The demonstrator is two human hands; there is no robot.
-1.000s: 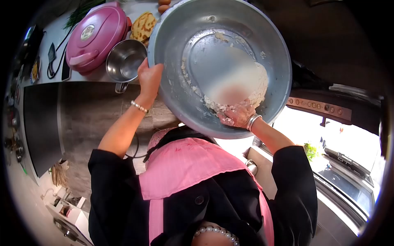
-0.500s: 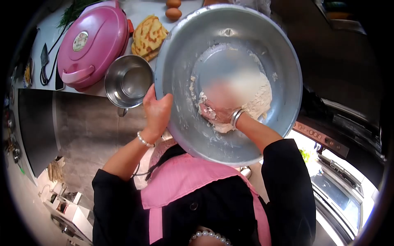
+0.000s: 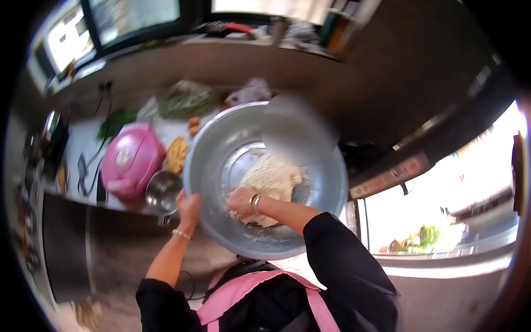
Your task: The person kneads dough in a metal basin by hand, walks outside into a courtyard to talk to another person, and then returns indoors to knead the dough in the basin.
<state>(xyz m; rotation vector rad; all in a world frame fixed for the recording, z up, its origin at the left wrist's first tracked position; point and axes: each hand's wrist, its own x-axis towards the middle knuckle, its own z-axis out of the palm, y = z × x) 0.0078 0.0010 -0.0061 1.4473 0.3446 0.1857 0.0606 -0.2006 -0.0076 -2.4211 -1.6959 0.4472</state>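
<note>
One lump of dough (image 3: pixel 274 180) lies in one grey basin (image 3: pixel 213 180), against the right grip (image 3: pixel 240 202), whose fingers bend into it; how far they close, I cannot tell. The left grip (image 3: pixel 188 207) is clamped on the basin's rim. Just beside it stands one steel pot (image 3: pixel 162 191); beyond that, one pink lidded griddle (image 3: pixel 131 165). Two eggs (image 3: pixel 194 121) lie farther from it.
</note>
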